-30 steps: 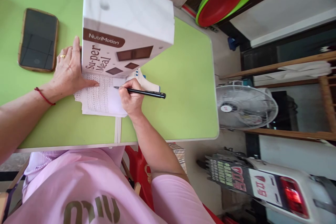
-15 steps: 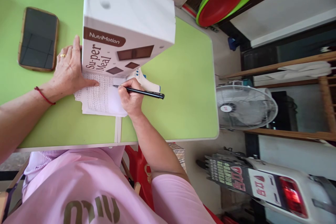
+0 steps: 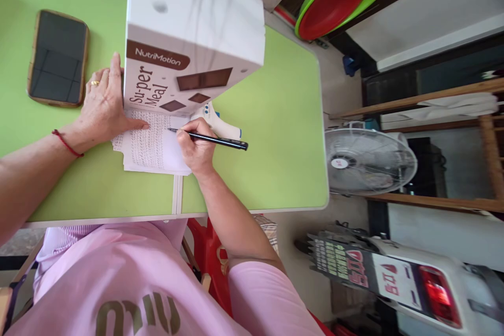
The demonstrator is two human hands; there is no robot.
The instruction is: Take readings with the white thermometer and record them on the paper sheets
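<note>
A black pen is gripped in my right hand, its tip at the writing on a sheet of paper. Rows of small handwriting cover much of the sheet, and its right part is blank. My left hand lies with fingers apart at the paper's left edge, the thumb on the page and the fingers beside a white box. The box stands upright just beyond the paper and hides its far part. Behind my right hand, a white and blue device is partly hidden.
A phone in a brown case lies left of the box on the green table. Past the table's right edge are a fan, a scooter and green and red basins. A red chair is below the table edge.
Almost nothing differs. The pen and its tip have shifted very slightly in my right hand; the left hand, paper and box stay in place.
</note>
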